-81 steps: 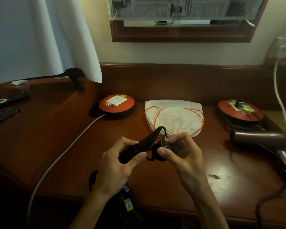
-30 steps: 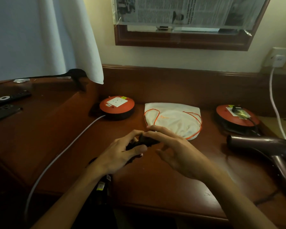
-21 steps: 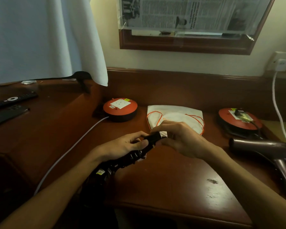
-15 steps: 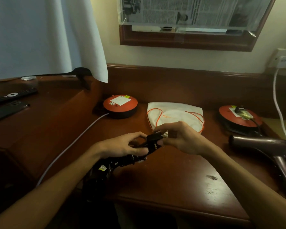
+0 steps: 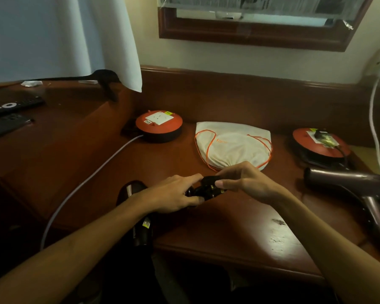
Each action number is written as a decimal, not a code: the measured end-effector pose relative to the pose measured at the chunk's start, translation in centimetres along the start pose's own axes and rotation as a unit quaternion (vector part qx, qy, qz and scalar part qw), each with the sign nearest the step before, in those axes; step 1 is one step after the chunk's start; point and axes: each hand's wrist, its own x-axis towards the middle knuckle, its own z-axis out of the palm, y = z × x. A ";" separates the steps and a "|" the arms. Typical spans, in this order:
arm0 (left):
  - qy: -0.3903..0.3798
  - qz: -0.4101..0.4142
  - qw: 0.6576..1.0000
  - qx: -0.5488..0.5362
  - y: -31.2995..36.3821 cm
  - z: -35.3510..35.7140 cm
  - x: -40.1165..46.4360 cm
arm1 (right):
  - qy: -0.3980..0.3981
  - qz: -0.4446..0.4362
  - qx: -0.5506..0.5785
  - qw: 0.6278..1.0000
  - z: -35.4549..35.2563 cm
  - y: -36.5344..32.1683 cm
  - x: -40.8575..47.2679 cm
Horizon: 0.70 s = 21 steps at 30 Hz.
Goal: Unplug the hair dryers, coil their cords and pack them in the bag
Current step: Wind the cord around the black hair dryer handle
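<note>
**Hands lower the coiled cord to the desk**

Since half a second ago both hands have come down closer to the desk point(image 5: 239, 227), and the view has tipped lower, so less of the framed newspaper point(image 5: 261, 3) shows. On the far left, two remote controls point(image 5: 13, 105) lie on the raised side of the desk under a white cloth point(image 5: 59, 36). A white cable point(image 5: 86, 181) runs from the left extension reel point(image 5: 158, 126), whose socket face carries small labels too blurred to read. The left hand point(image 5: 173, 199) grips the black hair dryer point(image 5: 140, 227), fingers curled over its cord bundle point(image 5: 203, 190); the dryer's body hangs past the desk edge, with a yellow tag whose print cannot be read. The right hand point(image 5: 246, 183) pinches the same bundle, thumb pressed to it. Just behind lies the white drawstring bag point(image 5: 233, 145) with orange strings and a faint orange logo, unreadable. To the right, a second reel point(image 5: 320, 142) has a plug in it, and a brown hair dryer point(image 5: 360, 183) lies near it.
</note>
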 end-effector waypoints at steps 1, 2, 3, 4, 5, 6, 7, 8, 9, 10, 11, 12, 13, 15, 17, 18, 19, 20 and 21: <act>0.000 -0.005 1.000 0.021 -0.1 0.1 0.2 | 0.000 -0.003 -0.021 1.000 0.1 0.1 0.0; -0.006 -0.010 0.999 0.032 -0.2 0.2 0.4 | -0.003 -0.007 -0.047 0.999 0.4 0.3 0.0; -0.016 -0.014 0.999 0.030 -0.4 0.2 0.6 | -0.005 -0.012 -0.070 0.997 0.7 0.6 0.1; -0.024 -0.017 0.999 0.024 -0.6 0.1 0.7 | -0.002 -0.014 -0.081 0.997 1.0 1.0 0.1; -0.027 -0.019 0.999 0.017 -0.8 0.1 0.8 | 0.006 -0.015 -0.078 0.997 1.3 1.3 0.0; -0.026 -0.018 0.999 0.011 -0.9 0.2 0.8 | 0.015 -0.014 -0.067 0.998 1.4 1.6 0.1; -0.021 -0.015 1.000 0.007 -1.1 0.3 0.8 | 0.021 -0.013 -0.056 0.998 1.5 1.9 0.1; -0.011 -0.013 1.000 0.009 -1.2 0.6 0.9 | 0.023 -0.011 -0.043 0.999 1.5 1.9 0.1; 0.000 -0.013 1.000 0.015 -1.3 0.8 0.8 | 0.024 -0.008 -0.025 0.999 1.4 2.0 0.2; 0.009 -0.016 1.000 0.020 -1.4 1.1 0.8 | 0.024 -0.002 -0.003 1.000 1.5 2.0 0.2; 0.018 -0.017 0.999 0.022 -1.4 1.3 0.7 | 0.025 0.005 0.013 1.000 1.6 1.9 0.3; 0.026 -0.015 0.999 0.021 -1.3 1.4 0.6 | 0.024 0.014 0.026 0.999 1.8 1.8 0.3; 0.032 -0.012 0.999 0.018 -1.2 1.5 0.5 | 0.022 0.023 0.036 0.999 1.9 1.8 0.4; 0.039 -0.009 0.999 0.015 -1.1 1.6 0.3 | 0.015 0.041 0.050 0.998 1.9 1.8 0.4; 0.047 -0.012 0.999 0.018 -1.0 1.6 0.3 | 0.004 0.043 0.036 0.998 1.8 1.6 0.3; 0.051 -0.015 0.998 0.022 -1.0 1.6 0.4 | 0.002 0.041 0.022 0.999 1.8 1.4 0.2; 0.053 -0.017 0.998 0.026 -1.0 1.6 0.4 | 0.005 0.038 0.013 0.999 1.8 1.4 0.2; 0.053 -0.018 0.998 0.027 -1.0 1.6 0.4 | 0.009 0.035 0.007 0.999 1.8 1.5 0.1; 0.052 -0.016 0.998 0.030 -1.0 1.6 0.4 | 0.010 0.032 0.000 0.999 1.8 1.6 0.1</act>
